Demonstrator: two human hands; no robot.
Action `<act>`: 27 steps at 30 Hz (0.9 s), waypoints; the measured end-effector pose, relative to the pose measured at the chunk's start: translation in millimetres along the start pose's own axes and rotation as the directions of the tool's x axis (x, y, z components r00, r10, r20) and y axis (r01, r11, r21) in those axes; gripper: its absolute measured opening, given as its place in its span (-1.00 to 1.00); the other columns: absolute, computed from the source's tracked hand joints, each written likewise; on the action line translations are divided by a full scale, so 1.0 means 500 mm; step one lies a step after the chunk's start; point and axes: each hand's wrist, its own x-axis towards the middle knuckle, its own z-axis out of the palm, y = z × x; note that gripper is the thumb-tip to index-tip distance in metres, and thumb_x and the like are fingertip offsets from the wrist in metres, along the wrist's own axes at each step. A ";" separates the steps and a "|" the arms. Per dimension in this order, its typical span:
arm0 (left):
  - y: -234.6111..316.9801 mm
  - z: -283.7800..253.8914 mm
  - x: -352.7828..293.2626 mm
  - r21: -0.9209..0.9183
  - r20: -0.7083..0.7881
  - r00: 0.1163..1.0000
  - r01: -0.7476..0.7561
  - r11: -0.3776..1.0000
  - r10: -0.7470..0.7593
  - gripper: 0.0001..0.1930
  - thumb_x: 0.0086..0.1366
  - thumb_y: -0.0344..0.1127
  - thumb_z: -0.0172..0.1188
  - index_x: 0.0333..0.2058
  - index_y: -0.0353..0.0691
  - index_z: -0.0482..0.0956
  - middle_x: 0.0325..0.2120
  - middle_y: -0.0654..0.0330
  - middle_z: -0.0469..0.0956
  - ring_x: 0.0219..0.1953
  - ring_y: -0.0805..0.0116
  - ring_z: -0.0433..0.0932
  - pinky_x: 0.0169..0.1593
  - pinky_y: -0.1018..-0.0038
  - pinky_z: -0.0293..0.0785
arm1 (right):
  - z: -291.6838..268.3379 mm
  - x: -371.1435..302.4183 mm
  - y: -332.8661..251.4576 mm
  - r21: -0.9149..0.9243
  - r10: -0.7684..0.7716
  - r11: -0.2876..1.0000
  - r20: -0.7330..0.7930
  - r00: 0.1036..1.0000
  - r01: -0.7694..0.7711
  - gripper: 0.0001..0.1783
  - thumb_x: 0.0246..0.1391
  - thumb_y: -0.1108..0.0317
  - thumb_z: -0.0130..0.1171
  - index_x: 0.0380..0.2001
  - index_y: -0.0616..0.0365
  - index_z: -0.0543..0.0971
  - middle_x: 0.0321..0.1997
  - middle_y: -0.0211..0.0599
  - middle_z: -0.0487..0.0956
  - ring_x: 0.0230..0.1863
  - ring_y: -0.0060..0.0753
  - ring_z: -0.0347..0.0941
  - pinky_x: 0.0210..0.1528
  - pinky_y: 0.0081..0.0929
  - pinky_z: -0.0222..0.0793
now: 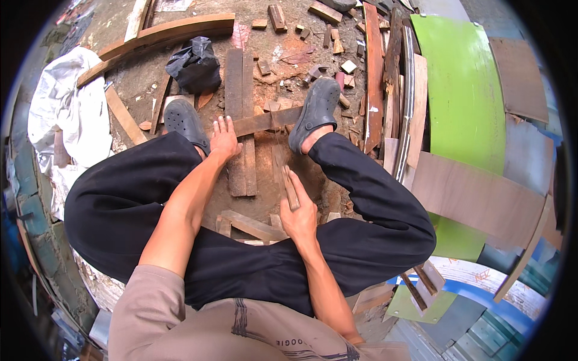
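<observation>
The person sits low with knees spread wide, so the work lies on the ground between the legs where both arms reach it. The left hand (224,139) is spread flat, palm down, fingers fanned, pressing on the near end of a narrow wooden strip (265,122) that lies crosswise over two dark planks (241,120); the planks seem to serve as a bed that lifts the strip off the dirt. The right foot, in a grey clog (314,111), bears on the strip's other end, so hand and foot together appear to pin it from both sides and keep it from shifting. The left clog (183,122) rests on the ground just beside the left hand. The right hand (299,212) is closed around a slim wooden handle (290,188) that points forward toward the strip; a thin blade seems to run on from it to the strip, though it is too faint to be sure. Short offcuts (250,225) lie near the right wrist, close under the knees. Farther off there is a black plastic bag (195,65), a long curved beam (162,37), a white sheet (66,108), and a green panel (466,90) at the right.
</observation>
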 end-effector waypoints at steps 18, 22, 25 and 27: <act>-0.021 0.015 0.017 0.021 0.145 0.987 -0.067 0.998 0.063 0.19 0.24 0.24 0.31 0.54 0.02 -0.36 0.54 -0.18 -0.35 0.53 -0.36 -0.13 0.48 -0.13 0.07 | 0.020 0.065 0.032 0.105 -0.038 0.994 -0.009 0.999 0.039 -0.22 0.03 0.56 0.10 0.40 -0.07 0.38 0.18 0.19 0.56 0.06 0.24 0.57 0.08 -0.14 0.53; -0.026 0.012 -0.001 -0.029 0.167 0.982 -0.084 0.996 0.088 0.18 0.25 0.26 0.29 0.54 0.02 -0.36 0.54 -0.18 -0.36 0.53 -0.35 -0.16 0.49 -0.13 0.03 | -0.021 0.008 0.019 0.086 -0.091 0.992 -0.017 0.996 0.093 -0.21 0.02 0.56 0.11 0.39 -0.09 0.39 0.20 0.17 0.54 0.11 0.28 0.54 0.15 -0.11 0.51; -0.020 0.002 0.010 -0.033 0.144 0.985 -0.088 0.996 0.092 0.15 0.26 0.25 0.28 0.54 0.01 -0.31 0.54 -0.19 -0.35 0.53 -0.37 -0.17 0.50 -0.12 0.04 | 0.019 0.072 0.026 0.087 -0.081 0.993 -0.045 0.996 0.085 -0.20 0.04 0.55 0.12 0.41 -0.09 0.35 0.06 0.24 0.60 -0.01 0.31 0.58 0.10 -0.05 0.52; -0.020 -0.003 0.011 -0.006 0.135 0.986 -0.096 0.995 0.096 0.12 0.26 0.23 0.28 0.55 0.01 -0.26 0.54 -0.17 -0.32 0.53 -0.34 -0.14 0.49 -0.09 0.08 | 0.032 0.124 0.010 0.097 0.100 0.990 0.059 0.993 -0.105 -0.19 0.05 0.54 0.13 0.43 -0.08 0.32 -0.06 0.27 0.63 -0.07 0.33 0.60 0.04 -0.01 0.52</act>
